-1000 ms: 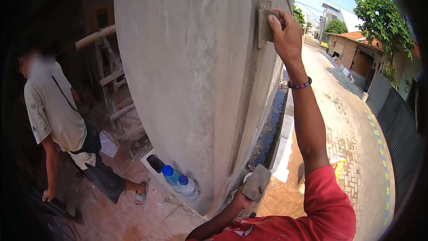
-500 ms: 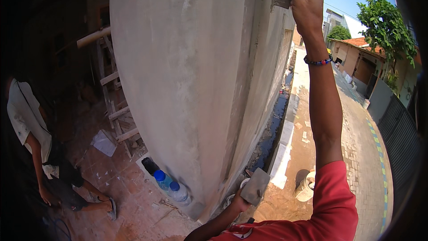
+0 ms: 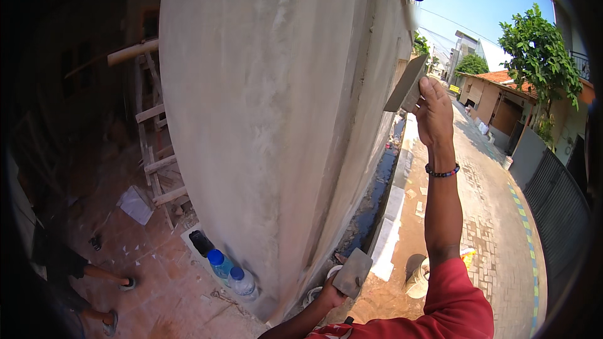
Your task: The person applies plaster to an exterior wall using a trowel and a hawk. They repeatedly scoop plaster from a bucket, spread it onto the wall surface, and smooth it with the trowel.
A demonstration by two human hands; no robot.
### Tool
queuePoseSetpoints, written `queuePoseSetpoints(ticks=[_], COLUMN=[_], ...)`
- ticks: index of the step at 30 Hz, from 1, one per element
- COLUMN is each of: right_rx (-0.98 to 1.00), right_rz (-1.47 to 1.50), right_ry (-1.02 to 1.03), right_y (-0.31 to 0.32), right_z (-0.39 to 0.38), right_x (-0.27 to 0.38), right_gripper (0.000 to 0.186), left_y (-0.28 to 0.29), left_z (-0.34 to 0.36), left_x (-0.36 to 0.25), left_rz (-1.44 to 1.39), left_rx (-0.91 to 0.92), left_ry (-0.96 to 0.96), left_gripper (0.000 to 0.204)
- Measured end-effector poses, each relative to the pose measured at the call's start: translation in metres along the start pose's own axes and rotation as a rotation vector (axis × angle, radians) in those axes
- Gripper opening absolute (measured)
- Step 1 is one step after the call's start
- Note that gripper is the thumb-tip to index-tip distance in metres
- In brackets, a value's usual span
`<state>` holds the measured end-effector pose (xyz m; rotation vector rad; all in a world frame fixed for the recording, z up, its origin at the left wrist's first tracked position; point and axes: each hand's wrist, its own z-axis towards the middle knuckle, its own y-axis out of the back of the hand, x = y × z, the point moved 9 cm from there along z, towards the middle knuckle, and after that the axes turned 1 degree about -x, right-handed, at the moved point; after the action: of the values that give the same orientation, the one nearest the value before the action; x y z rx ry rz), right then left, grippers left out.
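Note:
In my right hand (image 3: 433,110) is a thin, flat grey rectangular plate (image 3: 407,85), pinched by its edge between thumb and fingers. It is tilted and held out beside the corner of a grey plastered wall (image 3: 270,100); whether it touches the wall I cannot tell. Low down near the wall's foot, my left hand (image 3: 333,293) grips a second flat grey rectangular plate (image 3: 353,273), its fingers partly hidden beneath it. Behind that hand a white bucket (image 3: 312,295) is partly covered.
Blue-capped bottles (image 3: 242,282) and a black object (image 3: 201,243) stand at the wall's base. A water-filled gutter (image 3: 370,204) runs along the wall. A pale bucket (image 3: 417,281) stands by my right sleeve. Wooden scaffolding (image 3: 158,163) and a person's legs (image 3: 103,276) are at left.
My right hand has come down and away from the wall top with its plate, which has turned. The left hand moved slightly down. The person at left has shifted toward the view's lower-left edge.

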<state>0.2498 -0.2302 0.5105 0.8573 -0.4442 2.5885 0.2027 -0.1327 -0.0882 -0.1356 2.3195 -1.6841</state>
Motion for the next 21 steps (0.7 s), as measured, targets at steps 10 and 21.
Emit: queuePoseSetpoints(ticks=[10,21], right_rx=[-0.221,-0.310], right_rz=[-0.773,-1.368], right_ry=[0.527,0.871], right_y=[-0.039,-0.138], right_z=[0.025,-0.013], right_x=[0.094,0.113], right_gripper=[0.034,0.035], left_y=[-0.024,-0.009], left_z=[-0.009,-0.020], left_x=[0.009,0.025], left_rz=[-0.057,-0.059], left_rx=[0.070,0.144], left_ry=[0.033,0.126], left_gripper=[0.036,0.037])
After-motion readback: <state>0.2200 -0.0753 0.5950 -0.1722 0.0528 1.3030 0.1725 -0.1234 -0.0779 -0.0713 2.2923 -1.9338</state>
